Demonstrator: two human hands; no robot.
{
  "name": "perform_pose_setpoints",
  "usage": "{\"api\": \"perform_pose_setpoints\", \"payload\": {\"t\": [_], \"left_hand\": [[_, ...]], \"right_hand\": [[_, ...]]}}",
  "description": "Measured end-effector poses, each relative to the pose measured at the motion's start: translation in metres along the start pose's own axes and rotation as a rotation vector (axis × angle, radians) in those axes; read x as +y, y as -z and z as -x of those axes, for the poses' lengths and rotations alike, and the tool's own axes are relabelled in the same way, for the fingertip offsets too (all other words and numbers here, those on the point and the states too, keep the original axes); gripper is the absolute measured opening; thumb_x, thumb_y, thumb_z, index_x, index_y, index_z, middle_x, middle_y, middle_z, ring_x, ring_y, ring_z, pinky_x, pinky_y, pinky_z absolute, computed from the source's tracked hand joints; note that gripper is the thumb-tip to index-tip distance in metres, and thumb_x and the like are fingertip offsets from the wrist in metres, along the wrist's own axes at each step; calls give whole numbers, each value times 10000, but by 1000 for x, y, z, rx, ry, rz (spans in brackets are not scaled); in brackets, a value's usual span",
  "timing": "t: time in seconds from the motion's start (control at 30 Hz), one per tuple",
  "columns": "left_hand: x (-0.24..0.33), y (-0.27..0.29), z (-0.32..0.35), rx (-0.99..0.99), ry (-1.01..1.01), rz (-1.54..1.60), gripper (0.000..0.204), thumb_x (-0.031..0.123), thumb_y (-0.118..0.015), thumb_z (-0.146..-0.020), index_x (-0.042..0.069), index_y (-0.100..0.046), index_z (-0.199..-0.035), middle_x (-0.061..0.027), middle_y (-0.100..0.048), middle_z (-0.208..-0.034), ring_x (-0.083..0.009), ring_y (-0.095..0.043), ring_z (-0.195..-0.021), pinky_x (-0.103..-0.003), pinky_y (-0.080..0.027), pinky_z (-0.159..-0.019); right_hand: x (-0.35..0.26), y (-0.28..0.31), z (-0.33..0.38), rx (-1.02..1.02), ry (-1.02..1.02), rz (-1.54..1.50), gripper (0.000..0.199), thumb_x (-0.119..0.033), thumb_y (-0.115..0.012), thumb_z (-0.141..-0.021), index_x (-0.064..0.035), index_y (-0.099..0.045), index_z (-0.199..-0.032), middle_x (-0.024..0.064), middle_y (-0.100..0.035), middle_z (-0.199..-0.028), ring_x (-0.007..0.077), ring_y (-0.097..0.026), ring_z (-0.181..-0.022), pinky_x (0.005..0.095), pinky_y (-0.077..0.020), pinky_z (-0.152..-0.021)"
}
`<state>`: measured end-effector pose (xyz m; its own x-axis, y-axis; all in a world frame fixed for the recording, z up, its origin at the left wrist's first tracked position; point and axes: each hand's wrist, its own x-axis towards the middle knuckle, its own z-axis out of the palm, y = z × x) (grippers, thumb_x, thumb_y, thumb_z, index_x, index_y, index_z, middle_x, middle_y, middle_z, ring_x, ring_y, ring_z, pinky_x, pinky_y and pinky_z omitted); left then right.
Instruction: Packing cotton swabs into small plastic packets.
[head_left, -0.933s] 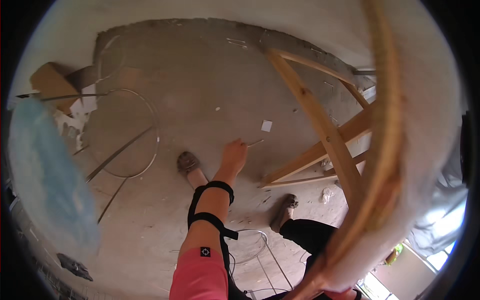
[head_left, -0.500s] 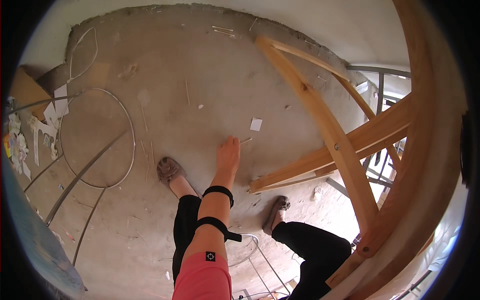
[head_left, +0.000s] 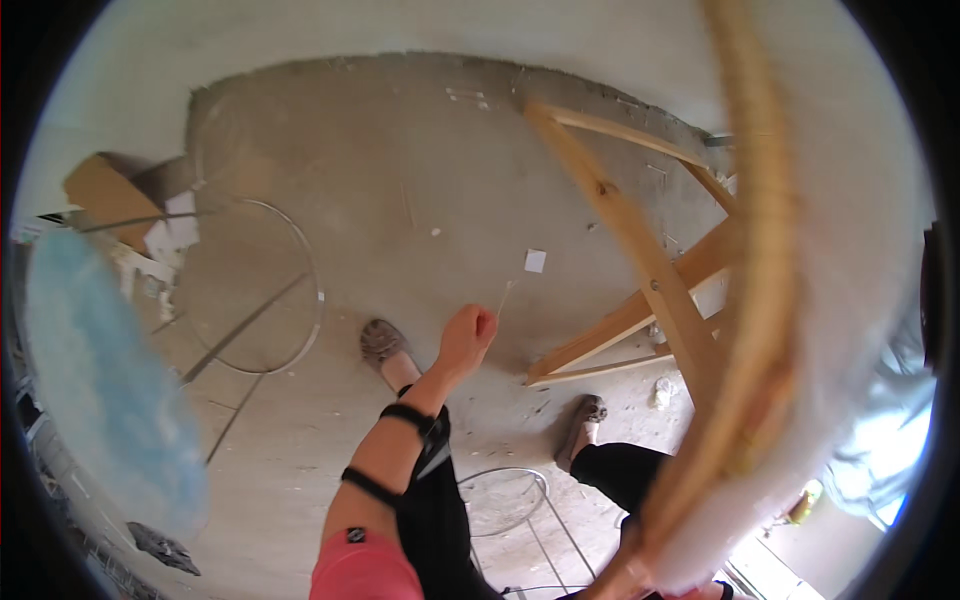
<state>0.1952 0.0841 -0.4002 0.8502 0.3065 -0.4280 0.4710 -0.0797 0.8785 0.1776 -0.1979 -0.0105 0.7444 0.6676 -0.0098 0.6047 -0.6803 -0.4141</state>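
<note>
My left hand [head_left: 468,338] is closed and hangs over the concrete floor in front of my shoes. From its fingers a thin pale stick [head_left: 506,296] points away; its lower part is hidden in the fist. Two black straps circle this forearm below a pink sleeve. On the right stands a wooden frame [head_left: 640,240] with crossed legs and a curved rail, blurred close to me. What seems to be my right hand [head_left: 690,592] shows only as a sliver at the bottom edge beside the rail's lower end; its fingers do not show clearly.
A white card [head_left: 535,261] lies beyond my left hand. To the left are a metal ring stand [head_left: 318,300], a blurred blue surface [head_left: 110,390], and a cardboard box [head_left: 112,205] with paper scraps. Another ring stand [head_left: 545,490] is between my legs. A pale wall [head_left: 420,25] bounds the floor.
My left hand has drawn back slightly and turned, and the stick has swung to point more upward in the picture. The view has shifted, and the wooden rail appears farther left.
</note>
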Motion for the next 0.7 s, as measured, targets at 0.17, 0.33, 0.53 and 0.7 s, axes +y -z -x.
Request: {"api": "perform_pose_setpoints", "payload": {"t": [0.17,0.33,0.53,0.7], "left_hand": [[141,139,152,-118,244,1202,185,241,-557,-1029,105,-534,-905,32,-419,-790,-91,-397,-670,-245,-349,-614],[303,201,314,12,-132,1245,252,257,-535,-1035,101,-476,-846,17,-385,-782,-91,-325,-636,-250,-288,-596],[404,193,509,94,-480,1124,182,124,-584,-993,68,-511,-835,-28,-432,-816,-128,-432,-668,-276,-365,-602],[423,155,647,240,-663,653,72,11,-638,-887,7,-566,-892,-99,-529,-868,-140,-508,-675,-263,-411,-596]], "right_hand": [[5,-10,-3,63,232,132,248,47,-650,-773,-45,-576,-991,133,-576,-868,283,-564,-731,383,-435,-617],[0,-8,-11,147,139,-17,196,50,-569,-875,-31,-588,-1053,183,-592,-964,375,-607,-851,451,-481,-716],[2,-15,-15,242,243,-118,132,13,-542,-930,-36,-577,-1047,189,-570,-987,396,-593,-913,483,-485,-760],[16,-18,-18,264,295,-140,117,30,-502,-936,-18,-558,-1027,208,-563,-950,397,-579,-894,460,-475,-773]]}}
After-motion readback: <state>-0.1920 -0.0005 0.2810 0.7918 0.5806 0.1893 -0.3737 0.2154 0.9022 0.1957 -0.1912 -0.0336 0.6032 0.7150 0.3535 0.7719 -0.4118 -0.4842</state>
